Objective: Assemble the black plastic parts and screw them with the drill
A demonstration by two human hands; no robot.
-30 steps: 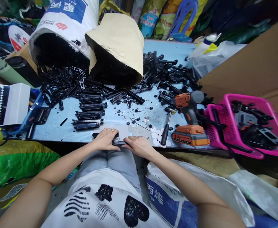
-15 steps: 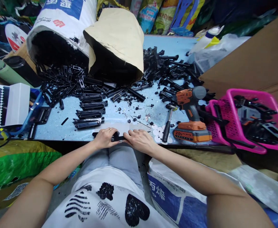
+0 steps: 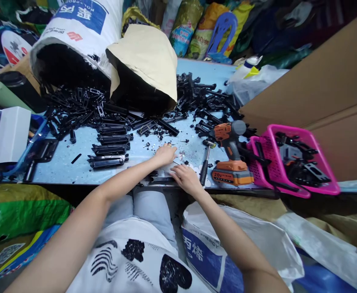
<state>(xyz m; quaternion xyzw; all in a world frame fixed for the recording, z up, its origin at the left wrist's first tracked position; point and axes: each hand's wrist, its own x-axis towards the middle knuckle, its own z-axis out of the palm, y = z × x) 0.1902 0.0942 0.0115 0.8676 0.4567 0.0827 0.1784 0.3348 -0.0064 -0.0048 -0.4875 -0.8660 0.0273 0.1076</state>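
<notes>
My left hand (image 3: 165, 155) reaches over small loose black parts in the middle of the blue table. Its fingers are curled together, and anything between them is too small to make out. My right hand (image 3: 187, 178) is at the front edge, its fingers closed on the right end of a long black plastic part (image 3: 160, 179) lying flat there. Beyond my left forearm, several assembled black parts (image 3: 109, 161) lie in a stacked row. A hammer (image 3: 205, 165) with a black handle rests just right of my right hand.
An orange cordless drill (image 3: 231, 152) stands right of the hammer, beside a pink basket (image 3: 325, 162) of black parts. A cream sack (image 3: 144, 61) and a white sack (image 3: 75, 34) open toward heaps of black parts (image 3: 193, 91). A cardboard sheet (image 3: 312, 97) walls the right side.
My left hand has let go of the long black part and moved forward and right to the small parts. My right hand stays at its end. The view has shifted slightly.
</notes>
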